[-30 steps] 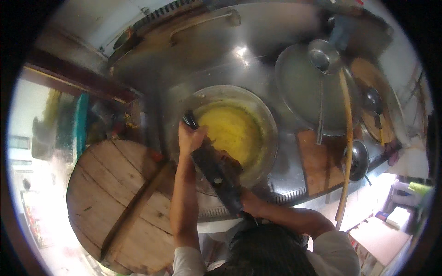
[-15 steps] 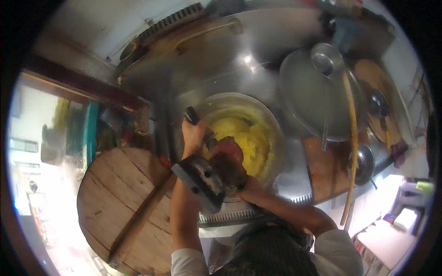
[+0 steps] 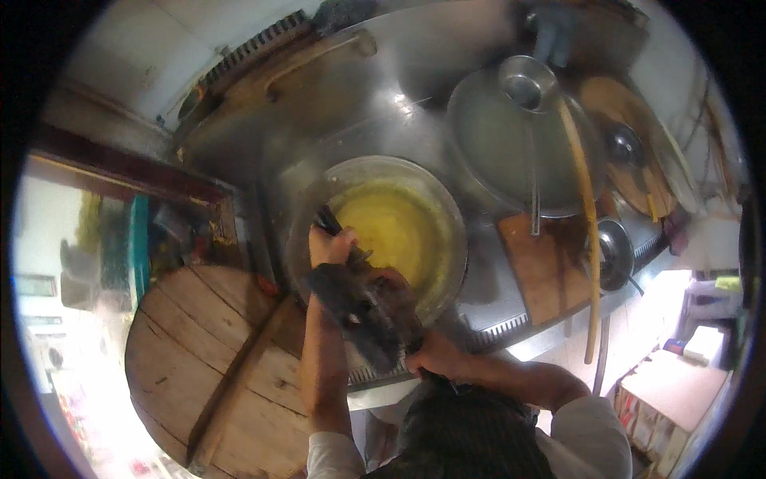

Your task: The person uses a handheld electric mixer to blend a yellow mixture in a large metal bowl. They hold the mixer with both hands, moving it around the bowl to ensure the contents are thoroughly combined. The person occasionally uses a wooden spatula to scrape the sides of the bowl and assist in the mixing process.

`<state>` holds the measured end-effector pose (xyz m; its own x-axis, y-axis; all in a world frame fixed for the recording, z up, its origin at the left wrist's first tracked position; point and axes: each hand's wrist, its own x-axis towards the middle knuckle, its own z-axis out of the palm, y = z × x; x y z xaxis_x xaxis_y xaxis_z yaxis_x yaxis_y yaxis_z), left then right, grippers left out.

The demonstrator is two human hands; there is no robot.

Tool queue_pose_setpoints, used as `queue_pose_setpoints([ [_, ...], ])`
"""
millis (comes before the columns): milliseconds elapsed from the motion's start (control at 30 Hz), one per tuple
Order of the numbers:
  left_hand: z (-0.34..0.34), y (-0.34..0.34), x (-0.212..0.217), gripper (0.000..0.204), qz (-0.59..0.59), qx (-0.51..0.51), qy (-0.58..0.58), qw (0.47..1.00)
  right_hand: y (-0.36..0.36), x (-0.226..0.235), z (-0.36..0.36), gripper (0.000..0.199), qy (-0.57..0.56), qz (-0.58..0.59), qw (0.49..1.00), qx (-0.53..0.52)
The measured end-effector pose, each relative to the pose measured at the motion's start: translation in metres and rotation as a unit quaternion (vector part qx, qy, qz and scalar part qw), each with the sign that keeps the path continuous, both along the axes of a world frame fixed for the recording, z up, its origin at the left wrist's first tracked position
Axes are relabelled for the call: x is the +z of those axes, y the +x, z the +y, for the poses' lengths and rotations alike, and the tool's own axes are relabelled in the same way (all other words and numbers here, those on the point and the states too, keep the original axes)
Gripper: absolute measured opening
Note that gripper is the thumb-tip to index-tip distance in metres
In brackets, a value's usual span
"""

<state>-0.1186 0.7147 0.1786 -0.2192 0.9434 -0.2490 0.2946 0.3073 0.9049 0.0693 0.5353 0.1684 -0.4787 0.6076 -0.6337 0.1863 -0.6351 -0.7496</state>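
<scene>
A hand-held power tool (image 3: 363,315) with a bulky dark body and a reddish part spans the near side of a large metal pot (image 3: 457,259); it looks like a drill-type mixer. My left hand (image 3: 333,246) is closed around its black side handle, over the pot's left side. At the near rim, my right hand (image 3: 440,357) grips the tool's rear end. Yellow batter-like liquid (image 3: 391,219) fills the pot's bottom. The tool's body hides its working end, and motion blurs it.
A round wooden lid (image 3: 191,351) with a crossbar lies at left. To the right are a wide metal pan (image 3: 487,152), a ladle (image 3: 527,86) with a long wooden handle, a brown board (image 3: 550,275) and a metal bowl (image 3: 614,254). Another round wooden lid (image 3: 594,112) leans behind.
The whole view has shifted, with the pot further left in it. Against the pot, the tool and my hands are nearer and more to the right. The yellow surface looks flatter and smoother.
</scene>
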Motion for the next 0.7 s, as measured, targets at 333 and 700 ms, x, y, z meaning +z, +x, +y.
queue_pose_setpoints([
  [333,-0.018,-0.011,0.015,0.034,0.029,0.082,0.098,0.991,-0.037,-0.093,0.003,0.048,0.416,0.002,0.909,-0.022],
  [700,0.039,-0.009,0.02,0.015,-0.083,0.044,0.098,0.991,-0.019,-0.027,0.062,0.039,0.141,-0.104,0.984,0.013],
])
